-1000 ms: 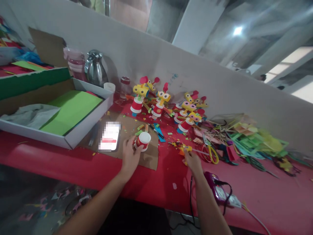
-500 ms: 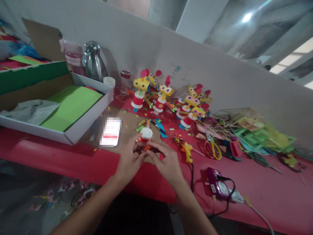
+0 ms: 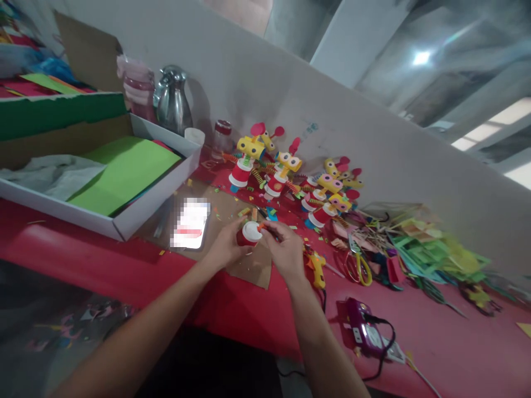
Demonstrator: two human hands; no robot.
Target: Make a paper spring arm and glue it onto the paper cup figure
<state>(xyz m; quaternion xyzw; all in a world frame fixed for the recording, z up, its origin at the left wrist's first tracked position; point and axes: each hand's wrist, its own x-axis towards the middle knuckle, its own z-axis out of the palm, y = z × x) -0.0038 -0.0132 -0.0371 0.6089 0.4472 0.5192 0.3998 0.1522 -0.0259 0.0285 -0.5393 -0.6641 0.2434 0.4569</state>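
Observation:
My left hand (image 3: 226,244) is wrapped round a red and white paper cup (image 3: 250,234), its white end facing up. Pinched in my right hand (image 3: 285,246) is a small orange folded paper strip (image 3: 261,226), held against the cup's upper right edge. Under both hands lies a brown cardboard sheet (image 3: 257,271). Just beyond the cup are small folded paper pieces (image 3: 244,212) and a dark pen-like tool (image 3: 262,213), partly hidden by my right hand. To the right of that hand rests a yellow glue gun (image 3: 317,270).
Several cup figures with yellow heads (image 3: 286,161) stand along the wall. A lit phone (image 3: 191,224) and a white box (image 3: 120,221) of green paper are on the left. Scissors (image 3: 360,266), a purple power strip (image 3: 365,326) and paper scraps (image 3: 435,243) occupy the right.
The orange strip has gone from below the cup, between both hands, up to its top right edge in my right hand. My left hand now grips the cup's side. The view has shifted slightly.

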